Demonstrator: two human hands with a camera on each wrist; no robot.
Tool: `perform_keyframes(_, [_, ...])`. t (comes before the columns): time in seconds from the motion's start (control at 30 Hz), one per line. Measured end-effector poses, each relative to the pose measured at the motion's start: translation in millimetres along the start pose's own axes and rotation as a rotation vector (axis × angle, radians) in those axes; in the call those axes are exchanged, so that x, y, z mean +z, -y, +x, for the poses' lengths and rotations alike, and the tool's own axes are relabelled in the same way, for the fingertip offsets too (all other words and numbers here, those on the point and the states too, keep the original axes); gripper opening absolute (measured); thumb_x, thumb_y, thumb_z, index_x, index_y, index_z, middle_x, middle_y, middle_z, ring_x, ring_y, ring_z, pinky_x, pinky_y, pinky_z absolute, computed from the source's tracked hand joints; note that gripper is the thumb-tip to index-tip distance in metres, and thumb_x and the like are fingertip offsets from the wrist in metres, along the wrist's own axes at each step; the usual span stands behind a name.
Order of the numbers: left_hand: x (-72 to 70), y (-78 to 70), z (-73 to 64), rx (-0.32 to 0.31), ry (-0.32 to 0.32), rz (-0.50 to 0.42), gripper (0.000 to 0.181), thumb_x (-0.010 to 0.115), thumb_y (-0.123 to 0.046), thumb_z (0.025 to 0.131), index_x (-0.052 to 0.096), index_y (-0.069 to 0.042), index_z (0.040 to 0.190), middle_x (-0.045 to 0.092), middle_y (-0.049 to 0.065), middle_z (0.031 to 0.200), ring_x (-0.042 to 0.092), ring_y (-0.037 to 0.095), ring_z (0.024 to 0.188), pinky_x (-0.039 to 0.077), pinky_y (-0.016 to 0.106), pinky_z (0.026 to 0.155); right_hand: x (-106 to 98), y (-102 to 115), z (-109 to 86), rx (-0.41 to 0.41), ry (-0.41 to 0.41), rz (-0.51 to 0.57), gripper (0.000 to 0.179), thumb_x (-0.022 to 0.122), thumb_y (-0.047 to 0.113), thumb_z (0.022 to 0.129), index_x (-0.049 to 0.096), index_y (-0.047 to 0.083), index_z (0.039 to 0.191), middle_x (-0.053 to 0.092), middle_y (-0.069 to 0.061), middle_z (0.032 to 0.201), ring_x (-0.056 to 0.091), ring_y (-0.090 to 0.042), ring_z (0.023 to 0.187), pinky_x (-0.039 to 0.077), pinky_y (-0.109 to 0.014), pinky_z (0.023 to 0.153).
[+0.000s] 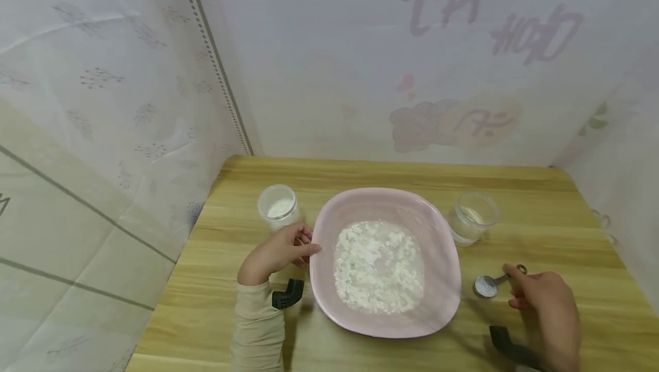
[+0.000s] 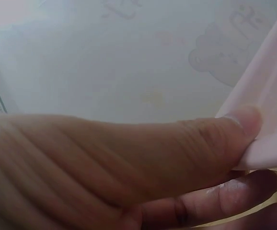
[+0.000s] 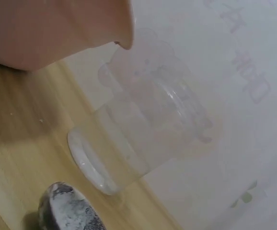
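Observation:
A pink basin (image 1: 383, 326) stands on the wooden table with wet, lumpy white stuff (image 1: 378, 269) like flour and water inside. My left hand (image 1: 280, 252) pinches its left rim; in the left wrist view the thumb (image 2: 225, 139) lies over the rim and the fingers sit below. To the basin's right, my right hand (image 1: 546, 297) grips the handle of a small metal measuring spoon (image 1: 485, 287), whose bowl is coated with white powder. That spoon bowl (image 3: 74, 211) also shows low in the right wrist view, close to the tabletop. The right fingers are hidden there.
A clear jar (image 1: 278, 207) with white powder stands behind my left hand. Another clear cup (image 1: 472, 217) is at the basin's right, close to its rim. Printed cloth walls (image 1: 329, 74) close off the table's back and sides.

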State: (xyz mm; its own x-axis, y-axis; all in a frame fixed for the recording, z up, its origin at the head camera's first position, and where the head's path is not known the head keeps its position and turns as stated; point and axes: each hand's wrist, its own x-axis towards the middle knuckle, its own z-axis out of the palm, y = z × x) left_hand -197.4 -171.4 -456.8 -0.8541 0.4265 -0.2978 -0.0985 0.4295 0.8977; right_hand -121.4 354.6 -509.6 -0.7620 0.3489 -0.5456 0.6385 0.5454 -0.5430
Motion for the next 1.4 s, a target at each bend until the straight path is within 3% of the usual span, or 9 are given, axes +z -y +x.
perform_keyframes(0.07, [0.0, -1.1, 0.1, -0.006, -0.001, 0.002, 0.024, 0.070, -0.016, 0.100, 0.059, 0.003, 0.108, 0.068, 0.012, 0.098, 0.069, 0.020, 0.078, 0.064, 0.048, 0.075, 1, 1, -0.3, -0.012, 0.011, 0.027, 0.066, 0.055, 0.059, 0.102, 0.077, -0.003, 0.096, 0.076, 0.003, 0.070, 0.075, -0.013, 0.065, 0.037, -0.067, 0.107])
perform_keyframes(0.13, [0.3, -2.3, 1.0, -0.013, 0.000, 0.004, 0.024, 0.070, -0.017, 0.100, 0.058, 0.002, 0.109, 0.068, 0.012, 0.098, 0.070, 0.020, 0.078, 0.064, 0.048, 0.076, 3, 1, -0.2, -0.015, 0.021, 0.086, 0.062, 0.056, 0.050, 0.104, 0.074, -0.009, 0.102, 0.077, 0.003, 0.072, 0.077, -0.014, 0.066, 0.048, -0.048, 0.108])
perform_keyframes(0.23, [0.4, -3.7, 1.5, -0.024, -0.002, 0.000, 0.023, 0.070, -0.017, 0.100, 0.058, 0.001, 0.109, 0.068, 0.012, 0.099, 0.070, 0.020, 0.078, 0.064, 0.049, 0.076, 6, -2, 0.8, -0.030, 0.026, 0.131, 0.059, 0.055, 0.045, 0.106, 0.071, -0.012, 0.109, 0.078, 0.003, 0.073, 0.077, -0.013, 0.067, 0.055, -0.018, 0.081])
perform_keyframes(0.3, [0.2, -3.5, 0.7, -0.031, 0.000, 0.000, 0.023, 0.069, -0.017, 0.101, 0.058, 0.002, 0.109, 0.069, 0.012, 0.098, 0.070, 0.020, 0.079, 0.064, 0.049, 0.077, 8, -4, 2.9, -0.038, 0.042, 0.178, 0.058, 0.054, 0.043, 0.107, 0.070, -0.012, 0.110, 0.078, 0.004, 0.074, 0.077, -0.012, 0.068, 0.051, -0.012, 0.063])
perform_keyframes(0.5, [-0.7, -3.2, 0.0, -0.044, -0.008, 0.001, 0.022, 0.069, -0.017, 0.100, 0.058, 0.001, 0.107, 0.070, 0.012, 0.097, 0.070, 0.020, 0.077, 0.064, 0.049, 0.076, 8, -14, 8.2, -0.062, 0.065, 0.312, 0.045, 0.046, 0.041, 0.109, 0.067, 0.002, 0.107, 0.073, 0.013, 0.073, 0.074, -0.006, 0.068, 0.059, -0.025, 0.063])
perform_keyframes(0.73, [-1.2, -3.6, 1.6, -0.037, 0.001, 0.007, 0.023, 0.070, -0.016, 0.100, 0.058, 0.002, 0.106, 0.070, 0.012, 0.097, 0.069, 0.018, 0.072, 0.064, 0.052, 0.077, 7, -23, -3.4, -0.164, -0.022, 0.830, 0.028, 0.056, 0.027, 0.108, 0.068, 0.022, 0.082, 0.072, 0.007, 0.066, 0.066, -0.008, 0.052, 0.055, -0.024, 0.050])
perform_keyframes(0.93, [-2.6, -2.8, -0.1, -0.040, -0.001, 0.005, 0.023, 0.070, -0.017, 0.100, 0.057, 0.002, 0.106, 0.069, 0.011, 0.096, 0.068, 0.018, 0.071, 0.064, 0.050, 0.075, 3, -5, -20.8, -0.354, 0.038, 1.137, 0.023, 0.056, 0.011, 0.107, 0.066, 0.013, 0.086, 0.073, -0.001, 0.072, 0.065, -0.013, 0.050, 0.056, -0.025, 0.050])
perform_keyframes(1.23, [-2.4, -5.0, 0.6, -0.044, 0.000, 0.011, 0.022, 0.070, -0.017, 0.100, 0.057, 0.001, 0.105, 0.070, 0.010, 0.095, 0.068, 0.018, 0.070, 0.064, 0.049, 0.074, 1, 22, -42.6, -0.610, 0.032, 1.262, 0.022, 0.051, -0.002, 0.106, 0.070, 0.002, 0.096, 0.078, -0.010, 0.078, 0.071, -0.018, 0.055, 0.058, -0.026, 0.050])
perform_keyframes(1.4, [-3.2, -4.9, -0.5, -0.056, 0.002, 0.006, 0.021, 0.069, -0.016, 0.100, 0.057, 0.001, 0.104, 0.070, 0.010, 0.093, 0.068, 0.019, 0.070, 0.064, 0.050, 0.075, 6, 33, -47.2, -0.745, 0.190, 1.239, 0.024, 0.041, 0.001, 0.110, 0.065, 0.000, 0.105, 0.079, -0.013, 0.087, 0.074, -0.021, 0.063, 0.061, -0.028, 0.057])
